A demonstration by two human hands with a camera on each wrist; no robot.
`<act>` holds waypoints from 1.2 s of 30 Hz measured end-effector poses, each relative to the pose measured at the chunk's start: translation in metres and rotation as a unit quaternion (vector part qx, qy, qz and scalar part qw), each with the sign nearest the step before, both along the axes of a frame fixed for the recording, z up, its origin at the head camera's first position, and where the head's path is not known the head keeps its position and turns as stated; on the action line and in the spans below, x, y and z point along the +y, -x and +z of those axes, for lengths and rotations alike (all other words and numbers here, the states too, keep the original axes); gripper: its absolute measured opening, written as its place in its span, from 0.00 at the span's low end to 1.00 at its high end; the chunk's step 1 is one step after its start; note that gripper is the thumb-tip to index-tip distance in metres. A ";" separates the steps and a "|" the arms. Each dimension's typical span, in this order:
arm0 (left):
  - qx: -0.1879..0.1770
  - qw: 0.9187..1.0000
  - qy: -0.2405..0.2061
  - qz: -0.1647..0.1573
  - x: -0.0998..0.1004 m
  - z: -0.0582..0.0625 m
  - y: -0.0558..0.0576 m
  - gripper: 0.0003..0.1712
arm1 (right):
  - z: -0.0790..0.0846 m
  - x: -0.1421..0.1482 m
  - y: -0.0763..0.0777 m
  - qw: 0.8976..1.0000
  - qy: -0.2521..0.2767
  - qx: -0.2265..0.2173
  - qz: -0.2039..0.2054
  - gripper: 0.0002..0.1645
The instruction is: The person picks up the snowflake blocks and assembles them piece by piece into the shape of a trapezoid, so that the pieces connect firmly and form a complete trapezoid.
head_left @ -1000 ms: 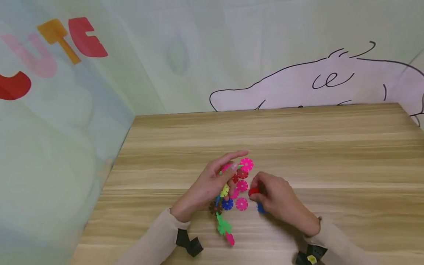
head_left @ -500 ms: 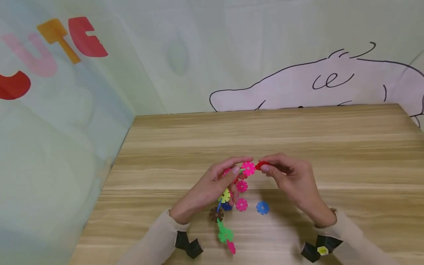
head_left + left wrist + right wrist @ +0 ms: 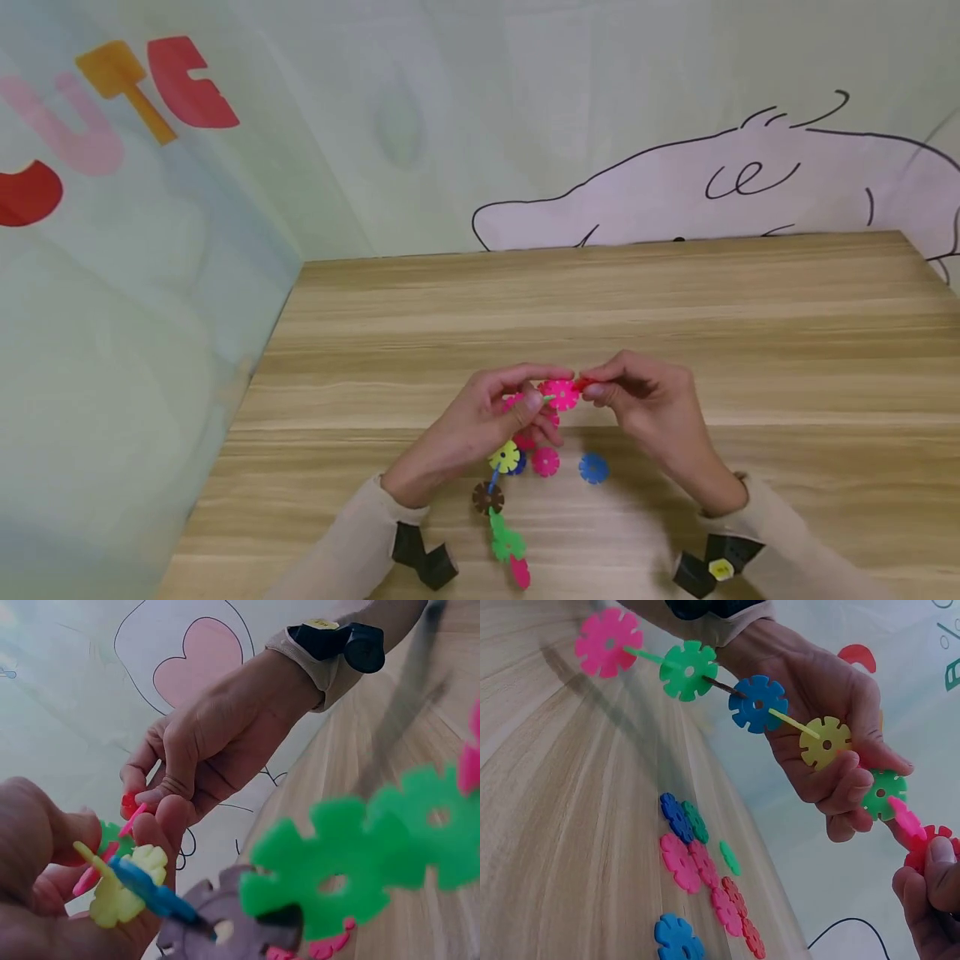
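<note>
My left hand (image 3: 472, 421) grips a chain of slotted plastic snowflake discs, its thumb and fingers round the upper part. Below the hand hang a yellow disc (image 3: 504, 457), a brown disc (image 3: 488, 498), a green disc (image 3: 508, 543) and a pink disc at the bottom. Past the left thumb, a pink disc (image 3: 562, 395) forms the chain's upper end. My right hand (image 3: 656, 408) pinches a red disc (image 3: 930, 847) between thumb and fingers, its edge right at that pink disc. In the right wrist view, a green disc (image 3: 885, 795) shows by the left fingertips.
Loose discs lie on the wooden table (image 3: 375, 350) under the hands, among them a light blue disc (image 3: 593, 468) and a pink one (image 3: 546, 462). The right wrist view shows several more, including a dark blue disc (image 3: 676, 817). A printed cloth (image 3: 405, 183) rises behind the table.
My right hand has lifted the red disc from the table area up to the chain's pink end disc. My left hand has kept its grip while the chain's lower part shifted slightly toward me.
</note>
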State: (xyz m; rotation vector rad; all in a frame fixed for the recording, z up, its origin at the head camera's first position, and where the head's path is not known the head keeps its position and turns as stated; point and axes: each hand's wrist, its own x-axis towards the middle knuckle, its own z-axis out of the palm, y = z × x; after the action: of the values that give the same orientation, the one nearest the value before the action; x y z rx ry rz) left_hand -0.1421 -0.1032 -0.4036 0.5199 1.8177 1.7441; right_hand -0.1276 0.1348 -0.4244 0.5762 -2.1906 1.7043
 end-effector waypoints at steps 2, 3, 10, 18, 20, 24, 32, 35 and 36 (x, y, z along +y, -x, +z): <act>-0.007 1.000 -0.008 0.000 0.001 -0.001 0.000 0.23 | 0.000 -0.001 0.000 1.000 0.001 -0.008 0.001 0.09; -0.007 1.000 -0.013 -0.003 0.001 -0.001 -0.001 0.24 | -0.001 -0.001 0.000 1.000 0.001 -0.011 0.003 0.09; -0.026 0.999 -0.034 -0.013 0.000 -0.004 0.000 0.25 | -0.003 -0.004 -0.003 0.999 0.014 -0.024 0.019 0.12; -0.036 0.999 0.002 0.004 -0.005 -0.005 -0.002 0.22 | -0.015 0.013 -0.014 0.995 -0.059 -0.082 0.021 0.10; -0.044 0.999 0.012 0.009 -0.008 -0.005 -0.001 0.22 | -0.020 0.017 -0.020 0.988 -0.122 -0.092 0.011 0.08; -0.059 0.998 -0.001 0.001 -0.010 -0.002 0.000 0.25 | -0.031 0.022 -0.032 0.960 -0.270 -0.062 0.021 0.09; -0.058 0.998 -0.013 -0.014 -0.007 0.006 0.000 0.27 | -0.039 0.016 -0.040 0.932 -0.360 -0.035 0.033 0.17; -0.064 0.997 -0.026 -0.016 -0.007 0.007 0.000 0.27 | -0.036 0.016 -0.036 0.949 -0.308 -0.050 0.043 0.16; -0.066 0.997 -0.031 -0.017 -0.007 0.007 -0.001 0.27 | -0.033 0.016 -0.033 0.956 -0.284 -0.058 0.042 0.15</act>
State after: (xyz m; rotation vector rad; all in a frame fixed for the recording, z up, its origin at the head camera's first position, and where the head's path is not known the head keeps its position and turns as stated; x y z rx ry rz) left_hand -0.1415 -0.1102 -0.3964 0.4463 1.6580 1.7742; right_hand -0.0942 0.1512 -0.4575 0.7231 -2.7900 1.1441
